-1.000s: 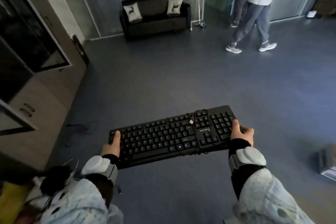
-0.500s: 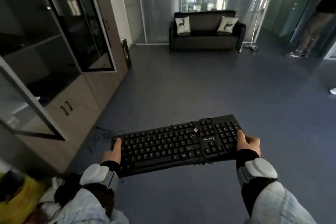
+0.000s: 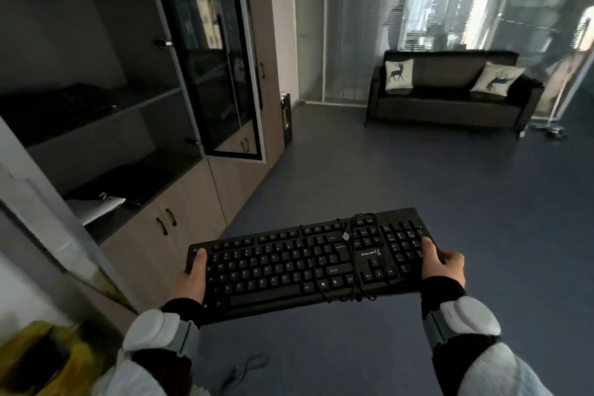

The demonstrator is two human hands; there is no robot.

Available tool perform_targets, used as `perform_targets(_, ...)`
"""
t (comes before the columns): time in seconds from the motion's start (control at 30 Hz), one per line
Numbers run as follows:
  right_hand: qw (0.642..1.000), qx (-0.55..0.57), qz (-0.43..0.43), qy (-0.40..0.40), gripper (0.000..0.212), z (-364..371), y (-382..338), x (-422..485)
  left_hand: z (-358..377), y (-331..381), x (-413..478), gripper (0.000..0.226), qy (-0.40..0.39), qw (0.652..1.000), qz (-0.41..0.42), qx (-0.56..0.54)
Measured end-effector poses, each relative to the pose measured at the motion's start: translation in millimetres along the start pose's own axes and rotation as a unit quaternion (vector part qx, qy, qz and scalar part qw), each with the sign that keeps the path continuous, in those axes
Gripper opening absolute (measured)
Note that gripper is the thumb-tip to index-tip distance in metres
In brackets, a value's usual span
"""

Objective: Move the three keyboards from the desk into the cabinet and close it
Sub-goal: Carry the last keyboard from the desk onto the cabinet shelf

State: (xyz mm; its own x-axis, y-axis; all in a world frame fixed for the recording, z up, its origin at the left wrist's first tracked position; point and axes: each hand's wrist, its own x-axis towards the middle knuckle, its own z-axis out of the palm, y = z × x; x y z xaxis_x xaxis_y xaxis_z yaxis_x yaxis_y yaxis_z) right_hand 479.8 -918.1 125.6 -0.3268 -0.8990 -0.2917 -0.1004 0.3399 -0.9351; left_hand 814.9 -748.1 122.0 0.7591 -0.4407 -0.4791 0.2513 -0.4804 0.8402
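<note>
I carry a black keyboard (image 3: 289,264) level in front of me, its cable wound around the right part. My left hand (image 3: 193,280) grips its left end and my right hand (image 3: 442,264) grips its right end. To the left stands the cabinet (image 3: 180,202) with its upper glass doors swung open. A dark flat thing that may be another keyboard (image 3: 61,103) lies on the middle shelf, and a further dark flat shape (image 3: 138,177) rests on the lower shelf; both are too dim to tell for sure.
An open glass door (image 3: 221,74) juts out from the cabinet, another door edge (image 3: 64,235) stands near my left. White paper (image 3: 93,207) lies on the lower shelf. A dark sofa (image 3: 450,100) with two cushions is across the blue floor. A loose cable (image 3: 244,366) lies below.
My view has turned left toward the cabinet, which now fills the left side with its shelves visible. The person walking at the right is gone from view. Both hands still hold the keyboard.
</note>
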Motion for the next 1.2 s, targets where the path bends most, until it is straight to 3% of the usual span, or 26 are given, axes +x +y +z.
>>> perform_targets(0.43,0.987,-0.038,-0.067,-0.139,0.054,279.4,-132.6,163.3,43.0,132.5,176.4,0.072,0.208,0.977,-0.019,-0.041)
perform_targets(0.8,0.950,-0.076,-0.109,-0.283,0.050,525.6,-173.0,163.2,-33.8,182.8,311.4,0.094,0.335,0.937,-0.092,-0.029)
perform_targets(1.2,0.913,-0.071,-0.157,-0.370,0.053,756.7,-248.4,116.2,-128.6,260.7,424.6,0.088,0.458,0.884,-0.077,-0.052)
